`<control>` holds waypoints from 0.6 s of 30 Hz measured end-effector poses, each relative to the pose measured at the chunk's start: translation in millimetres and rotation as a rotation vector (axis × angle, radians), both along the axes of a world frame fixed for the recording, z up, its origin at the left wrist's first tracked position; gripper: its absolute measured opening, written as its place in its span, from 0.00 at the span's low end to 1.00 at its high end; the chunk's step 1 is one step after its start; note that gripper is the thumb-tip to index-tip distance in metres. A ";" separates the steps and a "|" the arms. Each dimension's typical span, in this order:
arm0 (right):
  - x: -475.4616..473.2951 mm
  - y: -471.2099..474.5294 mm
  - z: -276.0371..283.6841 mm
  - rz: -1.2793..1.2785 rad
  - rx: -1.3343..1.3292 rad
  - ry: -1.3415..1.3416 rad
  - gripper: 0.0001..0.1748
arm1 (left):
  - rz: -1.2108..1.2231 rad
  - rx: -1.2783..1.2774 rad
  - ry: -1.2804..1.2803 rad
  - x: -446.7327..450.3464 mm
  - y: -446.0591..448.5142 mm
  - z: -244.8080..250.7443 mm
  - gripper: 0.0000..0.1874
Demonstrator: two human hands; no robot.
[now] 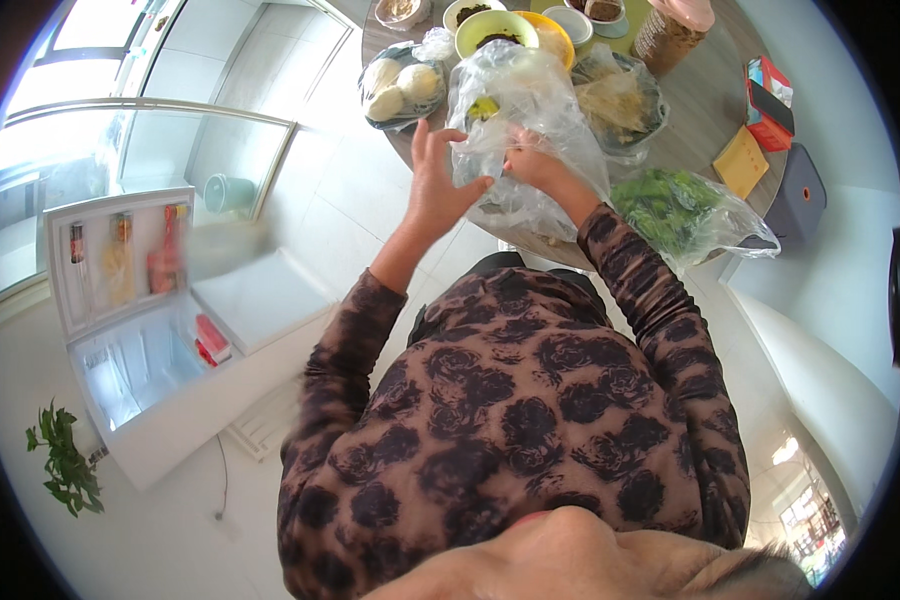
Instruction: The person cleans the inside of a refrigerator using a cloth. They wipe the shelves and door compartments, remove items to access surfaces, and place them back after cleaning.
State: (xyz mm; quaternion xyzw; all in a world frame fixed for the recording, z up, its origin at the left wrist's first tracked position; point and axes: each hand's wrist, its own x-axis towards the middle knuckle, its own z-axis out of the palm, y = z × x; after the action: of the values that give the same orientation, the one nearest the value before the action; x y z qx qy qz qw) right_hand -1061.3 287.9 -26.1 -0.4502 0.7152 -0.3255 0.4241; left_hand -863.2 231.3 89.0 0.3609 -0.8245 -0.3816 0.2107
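Observation:
A large, crumpled clear plastic bag (525,82) lies at the near edge of the round table, with something yellow-green showing through it. My left hand (442,176) is at the bag's left side, thumb and fingers spread apart. My right hand (532,157) is on the bag or partly inside it, its fingers curled and partly veiled by plastic; whether they grip it I cannot tell. Right of the bag is a clear bag of leafy greens (664,210). To its left, white steamed buns (418,81) sit in a plastic-covered dish.
Beyond the bag stand a green bowl (461,37) with dark food, an orange bowl (562,37) and a pink-lidded jar (667,41). A plastic-wrapped dish (619,105), a yellow paper (741,161) and a red box (769,135) are at right. A chest freezer (225,390) stands open at left.

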 end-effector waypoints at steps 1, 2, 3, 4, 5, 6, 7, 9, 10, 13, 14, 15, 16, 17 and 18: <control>-0.6 -5.3 6.8 -0.145 0.095 -0.106 0.32 | 0.009 0.047 -0.010 -0.5 4.7 -3.0 0.31; -2.1 -7.3 13.5 -0.198 0.074 -0.242 0.33 | 0.034 0.213 0.068 1.5 4.0 -4.8 0.28; -4.6 -9.3 19.7 -0.269 0.046 -0.399 0.34 | 0.031 0.232 0.056 2.6 5.0 -7.8 0.26; -7.1 -10.9 24.4 -0.337 0.010 -0.560 0.36 | -0.030 0.278 0.038 7.8 0.3 -8.7 0.25; -10.2 -11.1 27.2 -0.335 -0.020 -0.532 0.32 | -0.091 0.326 0.016 12.3 -5.4 -9.9 0.25; -12.0 -10.5 27.4 -0.326 -0.051 -0.512 0.28 | -0.166 0.090 0.004 18.2 -7.2 -11.0 0.23; -14.6 -8.8 25.1 -0.319 -0.109 -0.497 0.26 | -0.181 0.153 0.011 23.2 -12.5 -11.5 0.23; -13.8 -7.1 12.0 -0.333 -0.188 -0.483 0.22 | -0.215 0.235 0.065 31.9 -22.0 -10.2 0.23; -13.8 -6.1 2.5 -0.313 -0.238 -0.488 0.20 | -0.110 0.409 0.073 35.4 -26.3 -7.7 0.24; -11.3 -5.7 -29.6 -0.154 -0.209 -0.029 0.16 | 0.062 0.287 0.294 43.3 -23.6 5.7 0.24; -7.8 -7.1 -38.1 -0.126 -0.281 0.042 0.15 | 0.039 0.192 0.249 45.7 -21.6 12.5 0.29; -3.3 -8.2 -44.4 -0.095 -0.352 0.112 0.13 | 0.011 0.171 0.231 47.1 -16.5 18.8 0.30; 1.5 -9.3 -47.9 -0.067 -0.337 0.184 0.12 | -0.001 0.169 0.219 48.8 -9.7 25.0 0.30; 7.6 -9.5 -48.6 -0.064 -0.364 0.234 0.12 | -0.020 0.172 0.198 50.2 -5.1 30.8 0.31; 15.3 -9.5 -47.1 -0.066 -0.304 0.287 0.12 | -0.040 0.184 0.149 50.9 -3.4 35.4 0.34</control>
State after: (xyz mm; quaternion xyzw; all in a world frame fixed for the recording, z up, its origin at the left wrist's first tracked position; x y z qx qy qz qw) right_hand -1045.9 278.3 -73.2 -0.5268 0.7255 -0.3758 0.2341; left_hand -812.2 227.9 124.4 0.3329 -0.7749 -0.4857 0.2299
